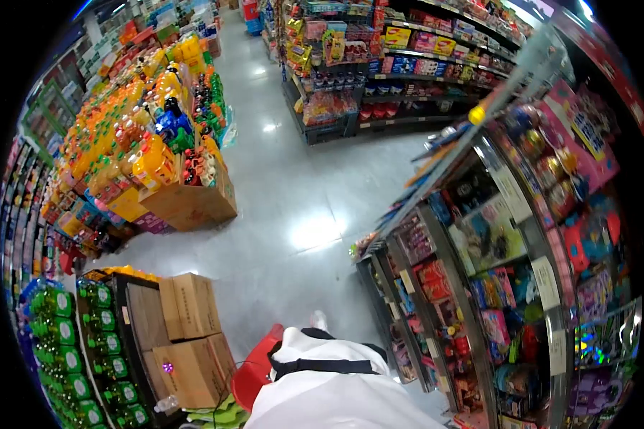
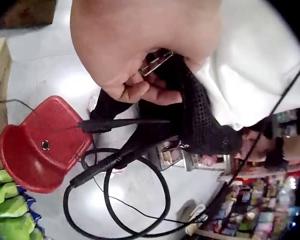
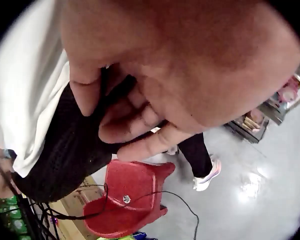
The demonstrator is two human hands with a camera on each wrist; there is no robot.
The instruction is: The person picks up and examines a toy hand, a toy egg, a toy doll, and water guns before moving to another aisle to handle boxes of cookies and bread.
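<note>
My left hand (image 2: 140,45) has its fingers curled at the edge of a black mesh waist pouch (image 2: 197,120), gripping it in front of the white shirt (image 2: 260,55). A shiny metal piece (image 2: 159,63) shows under the palm. In the right wrist view, my right hand (image 3: 175,65) curls its fingers around a black strap (image 3: 117,92) beside dark mesh fabric (image 3: 65,145); its grip is partly hidden by the palm. The head view shows a black belt (image 1: 336,366) across the shirt, with both hands out of sight.
A red plastic stool (image 2: 52,140) stands close by, near stacked cartons (image 1: 189,368) and green bottles (image 1: 57,343). Black cables (image 2: 165,195) dangle in front. Toy shelves (image 1: 479,286) line the right; a bottle display (image 1: 150,143) stands ahead left, beside the grey floor aisle (image 1: 279,164).
</note>
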